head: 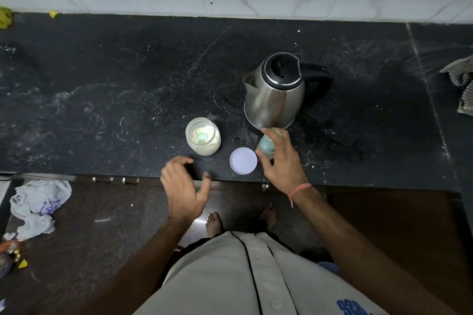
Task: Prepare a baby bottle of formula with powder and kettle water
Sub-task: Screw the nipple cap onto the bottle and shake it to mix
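Black stone makes up the tabletop (128,84), and the person stands at its near edge with both arms reaching forward. Nearest, the left hand (183,186) hovers over that edge, its fingers (179,162) spread and loosely bent, holding nothing. Just beyond and to the right, the right hand (280,161) wraps around the baby bottle (266,147), fingers curled round its pale green body, which stands on the stone just beside a round lilac lid (243,160) lying flat. A little farther, left of the lid, sits an open glass jar (203,139) of pale powder with what looks like a green scoop (203,137) resting in it. Behind the bottle stands the steel kettle (275,94), lid closed, spout to the left and black handle to the right.

I would judge the work to be at its start: the bottle is being steadied or taken up. Whether its top is on or off is hidden by the hand. The next move probably calls for the free left hand to go to the scoop or to the bottle's top, keeping the bottle upright.
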